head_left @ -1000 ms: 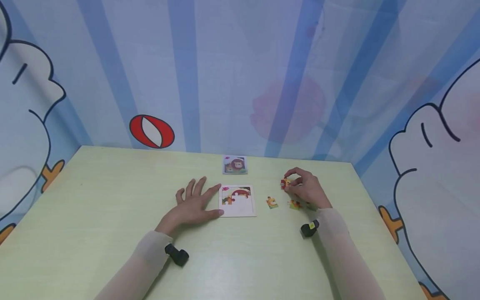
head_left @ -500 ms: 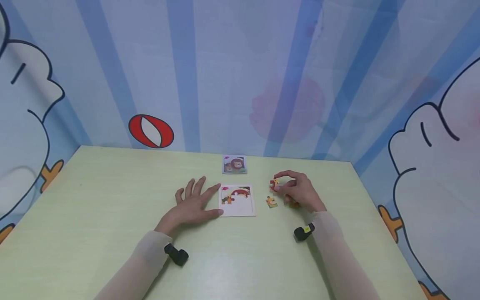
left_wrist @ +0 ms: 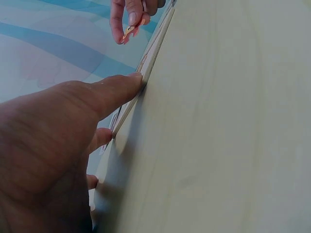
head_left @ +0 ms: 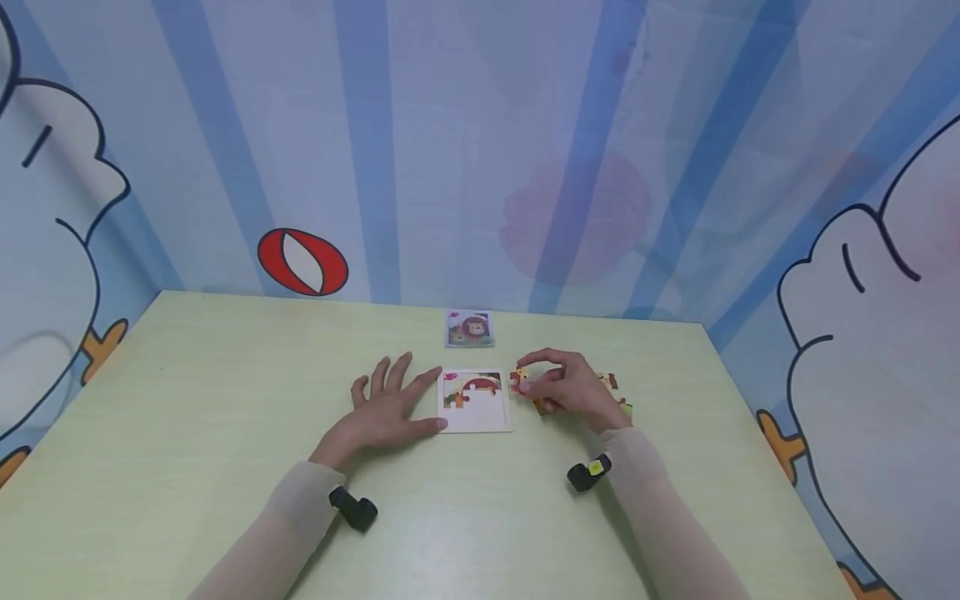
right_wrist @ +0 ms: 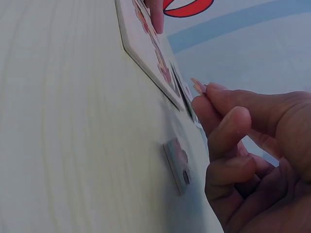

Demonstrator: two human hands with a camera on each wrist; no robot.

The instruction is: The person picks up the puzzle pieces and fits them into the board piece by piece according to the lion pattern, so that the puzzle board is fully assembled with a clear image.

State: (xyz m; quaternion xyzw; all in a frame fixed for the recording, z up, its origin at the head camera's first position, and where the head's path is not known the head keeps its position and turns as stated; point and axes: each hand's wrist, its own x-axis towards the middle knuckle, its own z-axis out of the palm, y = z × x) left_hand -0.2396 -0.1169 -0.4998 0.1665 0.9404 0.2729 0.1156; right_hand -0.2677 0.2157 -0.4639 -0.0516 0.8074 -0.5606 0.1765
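A white puzzle board [head_left: 487,413] lies on the table, its upper part filled with several joined pieces. My left hand [head_left: 386,415] rests beside its left side, fingers spread, with thumb and index finger touching the edge. Just off the board's right side, my right hand [head_left: 573,387] pinches a red and yellow puzzle piece [head_left: 518,380] between thumb and index finger; the piece also shows in the left wrist view. Under that hand a loose puzzle piece [right_wrist: 177,166] lies flat in the right wrist view. More loose pieces [head_left: 624,407] lie to the right, partly hidden by the right hand.
Behind the board lies a square picture card [head_left: 469,330] with a lion on it. The pale wooden table [head_left: 420,533] ends at a blue striped curtain [head_left: 465,150] at the back. A dark camera is strapped to each wrist.
My right hand has moved left with the pinched puzzle piece, from above the loose pieces to beside the board. Loose pieces at the right have come into view. The left hand stays in place.
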